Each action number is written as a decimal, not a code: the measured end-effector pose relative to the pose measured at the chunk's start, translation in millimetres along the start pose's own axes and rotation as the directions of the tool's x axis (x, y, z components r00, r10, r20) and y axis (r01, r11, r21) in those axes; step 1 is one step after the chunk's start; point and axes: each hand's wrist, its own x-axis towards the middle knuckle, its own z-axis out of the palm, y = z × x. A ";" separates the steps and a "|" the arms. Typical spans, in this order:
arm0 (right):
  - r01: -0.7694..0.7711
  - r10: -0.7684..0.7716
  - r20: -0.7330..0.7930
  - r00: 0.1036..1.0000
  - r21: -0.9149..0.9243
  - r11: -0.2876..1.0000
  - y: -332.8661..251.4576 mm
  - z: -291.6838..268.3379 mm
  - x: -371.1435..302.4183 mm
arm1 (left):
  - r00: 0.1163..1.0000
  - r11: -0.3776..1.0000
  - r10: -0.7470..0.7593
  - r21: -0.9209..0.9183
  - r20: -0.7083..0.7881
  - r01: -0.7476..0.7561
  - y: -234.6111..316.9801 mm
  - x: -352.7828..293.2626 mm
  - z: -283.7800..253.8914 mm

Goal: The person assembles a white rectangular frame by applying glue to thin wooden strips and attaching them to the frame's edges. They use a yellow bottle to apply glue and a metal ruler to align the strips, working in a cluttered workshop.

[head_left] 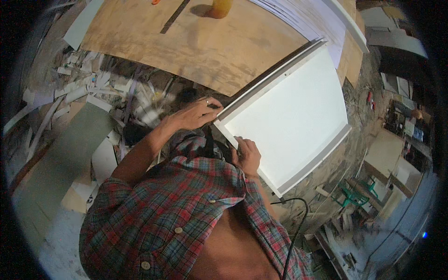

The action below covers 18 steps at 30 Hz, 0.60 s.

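Both hands grip the white framed panel (291,116) near its corner: left hand (196,114), right hand (247,154). It looks stiff, light, awkwardly broad; its raised rim suits gripping, off the tabletop (196,42) edge.

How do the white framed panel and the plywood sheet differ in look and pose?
The white framed panel is plain white with raised rims; the plywood sheet is brown and stained. The left hand and right hand grip the panel's corner; the sheet bears an orange jar. Both are flat boards.
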 end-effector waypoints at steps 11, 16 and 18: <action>0.002 -0.002 -0.013 1.000 -0.012 1.000 7.1 3.5 -7.8 | 0.991 0.987 -0.123 -0.110 -0.059 0.116 6.6 -35.6 3.7; 0.050 -0.050 -0.028 0.998 -0.009 0.999 12.1 6.5 -6.4 | 0.896 0.979 -0.195 -0.132 -0.400 0.154 16.6 34.2 24.3; 0.066 -0.067 -0.024 0.997 -0.024 0.998 11.8 6.3 -8.1 | 0.880 0.984 -0.177 -0.063 -0.441 0.167 19.2 69.3 24.8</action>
